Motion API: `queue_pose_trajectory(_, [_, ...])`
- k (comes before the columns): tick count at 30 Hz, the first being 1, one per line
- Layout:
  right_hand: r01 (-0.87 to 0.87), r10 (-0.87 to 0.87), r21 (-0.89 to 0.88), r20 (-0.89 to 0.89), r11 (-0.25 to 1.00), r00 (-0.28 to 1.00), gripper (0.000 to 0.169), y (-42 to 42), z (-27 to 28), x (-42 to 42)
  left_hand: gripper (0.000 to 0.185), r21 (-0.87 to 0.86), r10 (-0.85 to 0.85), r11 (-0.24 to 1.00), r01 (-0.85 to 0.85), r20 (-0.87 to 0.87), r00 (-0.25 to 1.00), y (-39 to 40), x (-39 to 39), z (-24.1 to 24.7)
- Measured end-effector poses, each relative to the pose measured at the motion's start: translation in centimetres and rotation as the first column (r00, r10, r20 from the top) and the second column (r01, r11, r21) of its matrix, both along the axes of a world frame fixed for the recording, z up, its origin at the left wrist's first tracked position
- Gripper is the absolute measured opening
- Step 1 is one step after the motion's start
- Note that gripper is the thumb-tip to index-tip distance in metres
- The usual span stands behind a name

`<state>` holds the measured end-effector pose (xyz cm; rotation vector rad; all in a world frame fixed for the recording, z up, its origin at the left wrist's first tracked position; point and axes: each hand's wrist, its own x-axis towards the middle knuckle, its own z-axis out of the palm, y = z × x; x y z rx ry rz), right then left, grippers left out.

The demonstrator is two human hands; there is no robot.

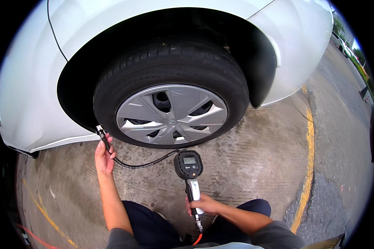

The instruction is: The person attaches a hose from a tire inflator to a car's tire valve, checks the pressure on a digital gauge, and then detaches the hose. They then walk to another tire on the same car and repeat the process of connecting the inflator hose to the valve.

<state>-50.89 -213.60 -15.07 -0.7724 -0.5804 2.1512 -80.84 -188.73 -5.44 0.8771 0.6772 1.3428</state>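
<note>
Between the fingers of my left hand (pixel 105 157) is the end of a black rubber hose (pixel 137 166), tipped with a metal air chuck (pixel 99 129). The chuck points up, beside the lower left of the car tire (pixel 174 68); from this angle I cannot tell whether they touch. My right hand (pixel 202 204) grips the handle of a digital tire inflator gauge (pixel 188 165), its display facing up. The hose links gauge and chuck. An orange air line (pixel 198 239) joins the handle's bottom fitting. A grey spoked wheel cover (pixel 172 115) fills the tire's middle.
A white car's fender (pixel 31 77) arches over the wheel. Stained concrete (pixel 237 168) lies under my knees, with yellow painted lines (pixel 308 149) at both sides. An orange-red hose or cord (pixel 34 235) runs at lower left. Parked cars (pixel 341 43) stand far off at upper right.
</note>
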Motion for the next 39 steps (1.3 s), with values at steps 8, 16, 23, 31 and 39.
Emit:
queue_pose_trajectory(8, [0.057,-0.054,-0.046,0.065,0.997,0.996,0.027,0.5,-0.1,0.1,0.046,-0.11,-0.485,0.848,0.518,0.233,0.843,1.7,6.2,-0.8])
queue_pose_trajectory(16, [0.134,-0.12,-0.125,0.108,0.983,0.987,0.032,0.5,-0.3,-0.4,0.044,-0.107,-0.441,0.832,0.544,0.469,0.766,2.6,7.5,-4.5])
queue_pose_trajectory(23, [0.103,-0.088,-0.143,0.107,0.984,0.99,0.03,0.9,-1.2,-1.6,0.037,-0.173,-0.291,0.889,0.424,0.503,0.814,4.1,6.9,-6.6])
queue_pose_trajectory(31, [0.129,-0.11,-0.177,0.112,0.976,0.988,0.03,1.8,-1.5,-2.4,0.034,-0.226,-0.232,0.884,0.409,0.547,0.804,6.1,7.3,-6.1])
queue_pose_trajectory(39, [0.139,-0.113,-0.222,0.127,0.965,0.986,0.031,2.6,-2.2,-2.7,0.034,-0.119,-0.258,0.833,0.54,0.779,0.571,6.4,7.4,-6.7])
